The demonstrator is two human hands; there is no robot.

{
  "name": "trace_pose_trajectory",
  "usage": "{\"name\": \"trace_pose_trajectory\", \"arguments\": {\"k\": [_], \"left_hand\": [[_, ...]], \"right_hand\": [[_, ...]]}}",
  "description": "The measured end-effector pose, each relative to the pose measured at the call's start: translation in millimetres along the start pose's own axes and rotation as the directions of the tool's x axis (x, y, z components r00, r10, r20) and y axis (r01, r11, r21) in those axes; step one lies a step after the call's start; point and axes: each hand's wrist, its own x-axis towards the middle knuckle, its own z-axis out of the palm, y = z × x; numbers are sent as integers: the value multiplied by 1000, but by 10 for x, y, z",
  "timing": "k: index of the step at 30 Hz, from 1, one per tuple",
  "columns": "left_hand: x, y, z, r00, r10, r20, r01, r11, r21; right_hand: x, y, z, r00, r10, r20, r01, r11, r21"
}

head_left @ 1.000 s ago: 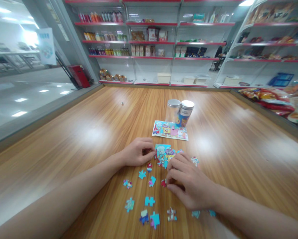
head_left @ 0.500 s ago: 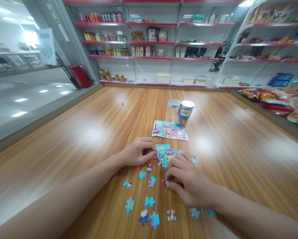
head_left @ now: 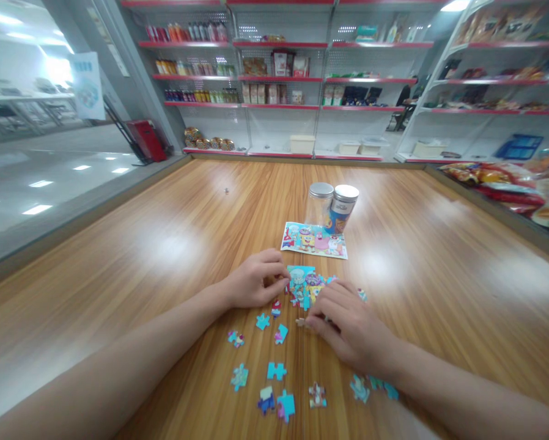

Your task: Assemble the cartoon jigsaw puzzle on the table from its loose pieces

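Note:
A partly joined jigsaw puzzle (head_left: 301, 278) lies on the wooden table, its right side partly covered by my right hand. My left hand (head_left: 261, 278) rests at the puzzle's left edge, thumb and fingers curled together on a reddish puzzle piece (head_left: 288, 286) there. Just below the joined part, my right hand (head_left: 345, 321) pinches a small puzzle piece (head_left: 301, 322) whose plain brownish side shows. Loose pieces lie nearer me, among them a red-and-white piece (head_left: 276, 308), a light-blue piece (head_left: 262, 321) and a blue-and-pink piece (head_left: 280, 333).
Behind the puzzle lies a cartoon picture sheet (head_left: 315, 241). A clear jar (head_left: 319, 205) and a blue-labelled can (head_left: 342, 211) stand at its far edge. Several more loose pieces, including a blue one (head_left: 277, 370), are near me. Snack bags (head_left: 494, 183) sit at the right, beyond the table's raised rim.
The piece in my right hand now shows a plain brownish side instead of red, and sits slightly farther from me. My left hand stays almost still.

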Motion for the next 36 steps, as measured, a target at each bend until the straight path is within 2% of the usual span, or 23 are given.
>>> {"name": "trace_pose_trajectory", "arguments": {"k": [3,8,13,18,23,31,34,36], "left_hand": [[19,117,35,992,125,-22,-124,991,51],[41,306,88,959,268,90,-270,963,18],[62,332,110,956,284,73,-288,956,56],[59,271,120,943,322,83,-331,932,145],[36,220,54,916,397,57,-398,885,240],[62,223,-44,871,481,99,-488,823,291],[50,200,-22,874,477,97,-484,830,277],[37,180,-4,894,444,59,-444,861,248]], "right_hand": [[6,14,9,995,24,-98,-23,1000,7],[12,29,22,989,11,-146,-16,999,-31],[3,33,23,988,1,-157,-5,1000,-25],[0,1,9,991,-21,-130,30,997,69],[-2,8,4,991,-6,-130,22,992,121],[-7,20,6,993,23,-120,1,981,194],[-11,14,14,991,38,-131,-13,982,186],[-16,17,21,989,39,-142,-15,985,169]]}}
